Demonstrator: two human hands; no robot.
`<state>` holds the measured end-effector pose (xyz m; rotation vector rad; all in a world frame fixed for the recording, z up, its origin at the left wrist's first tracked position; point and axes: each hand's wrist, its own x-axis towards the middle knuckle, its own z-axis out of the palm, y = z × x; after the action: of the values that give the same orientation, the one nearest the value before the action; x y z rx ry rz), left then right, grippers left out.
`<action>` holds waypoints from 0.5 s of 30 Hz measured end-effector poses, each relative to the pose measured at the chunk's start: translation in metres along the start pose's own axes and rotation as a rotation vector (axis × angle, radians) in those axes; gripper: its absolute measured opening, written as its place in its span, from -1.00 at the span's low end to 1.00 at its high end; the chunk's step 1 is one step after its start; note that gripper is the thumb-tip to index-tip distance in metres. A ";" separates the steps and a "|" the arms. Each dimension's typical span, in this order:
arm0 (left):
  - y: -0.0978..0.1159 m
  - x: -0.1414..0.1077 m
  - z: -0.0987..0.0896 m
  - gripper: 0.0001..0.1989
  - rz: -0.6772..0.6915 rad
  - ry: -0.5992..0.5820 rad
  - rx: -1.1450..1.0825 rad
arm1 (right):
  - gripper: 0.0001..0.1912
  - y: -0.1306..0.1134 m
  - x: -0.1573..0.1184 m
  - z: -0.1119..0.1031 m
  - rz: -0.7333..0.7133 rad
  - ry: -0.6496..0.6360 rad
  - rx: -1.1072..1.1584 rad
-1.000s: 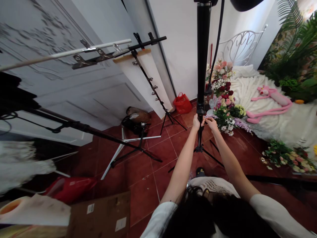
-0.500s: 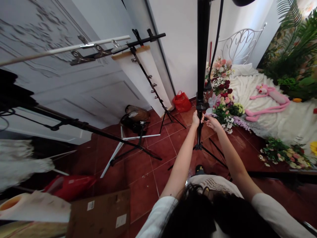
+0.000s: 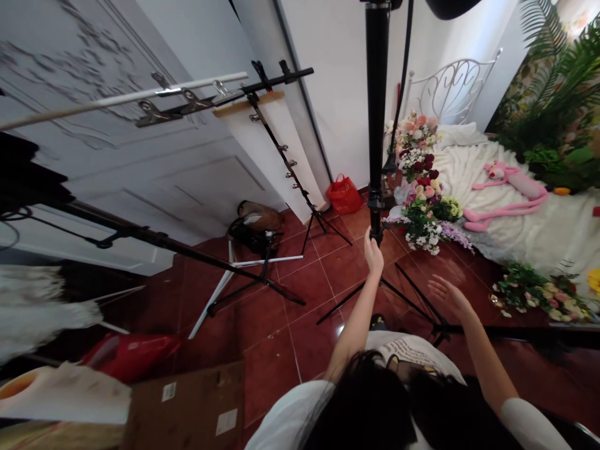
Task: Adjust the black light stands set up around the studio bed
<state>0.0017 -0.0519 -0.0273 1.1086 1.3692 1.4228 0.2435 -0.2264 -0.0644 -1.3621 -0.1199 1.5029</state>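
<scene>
A black light stand (image 3: 377,112) rises in front of me, its tripod legs spread on the floor and a cable hanging beside its pole. Low on that pole, just under a collar, my left hand (image 3: 374,255) is closed around it; the far fingers are partly hidden. My right hand (image 3: 447,295) is off to the right of the stand, touching nothing, with its fingers stretched out and apart. Artificial flowers (image 3: 424,187) stand close behind the pole on the right.
A backdrop stand (image 3: 281,150) with clips and a red bag (image 3: 344,194) are beyond. At left are a slanting black stand (image 3: 187,247) and a cardboard box (image 3: 187,406). A pink plush toy (image 3: 515,181) lies on a white-covered bed (image 3: 469,162) at right.
My right hand has left the pole, moving right and toward me, and its fingers have opened. My left hand has slid a little lower, still on the stand.
</scene>
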 end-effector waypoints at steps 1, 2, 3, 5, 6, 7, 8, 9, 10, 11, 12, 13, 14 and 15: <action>-0.014 -0.011 -0.002 -0.56 0.010 0.035 0.072 | -0.77 0.007 -0.007 -0.015 0.001 0.036 0.018; -0.028 -0.022 -0.002 -0.54 -0.025 0.042 0.141 | -0.78 0.015 -0.013 -0.029 -0.006 0.072 0.037; -0.041 -0.032 -0.001 -0.51 -0.099 0.037 0.207 | -0.78 0.021 -0.019 -0.042 -0.028 0.104 0.061; -0.064 -0.052 0.007 -0.50 -0.307 -0.016 0.324 | -0.79 0.032 -0.029 -0.064 -0.085 0.161 0.111; -0.072 -0.062 0.015 -0.54 -0.404 -0.072 0.362 | -0.80 0.036 -0.034 -0.073 -0.112 0.183 0.137; -0.078 -0.071 0.025 -0.62 -0.482 -0.156 0.378 | -0.80 0.039 -0.040 -0.080 -0.132 0.201 0.161; -0.083 -0.081 0.038 -0.71 -0.541 -0.267 0.370 | -0.81 0.041 -0.045 -0.085 -0.145 0.218 0.185; -0.084 -0.091 0.053 -0.81 -0.579 -0.397 0.340 | -0.81 0.041 -0.051 -0.088 -0.154 0.237 0.213; -0.084 -0.101 0.069 -0.87 -0.602 -0.535 0.293 | -0.82 0.041 -0.058 -0.090 -0.164 0.259 0.245; -0.081 -0.111 0.086 -0.86 -0.609 -0.671 0.238 | -0.82 0.040 -0.065 -0.091 -0.177 0.282 0.282; -0.076 -0.123 0.103 -0.81 -0.603 -0.795 0.185 | -0.82 0.038 -0.072 -0.091 -0.193 0.304 0.324; -0.069 -0.134 0.120 -0.78 -0.587 -0.904 0.138 | -0.82 0.036 -0.080 -0.090 -0.211 0.323 0.369; -0.060 -0.146 0.137 -0.76 -0.563 -0.999 0.095 | -0.82 0.034 -0.088 -0.089 -0.232 0.334 0.419; -0.050 -0.159 0.152 -0.74 -0.534 -1.086 0.054 | -0.81 0.033 -0.096 -0.088 -0.257 0.340 0.474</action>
<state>0.1882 -0.1660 -0.0822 1.1497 0.7820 0.2633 0.2718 -0.3577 -0.0528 -1.1430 0.2541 0.9880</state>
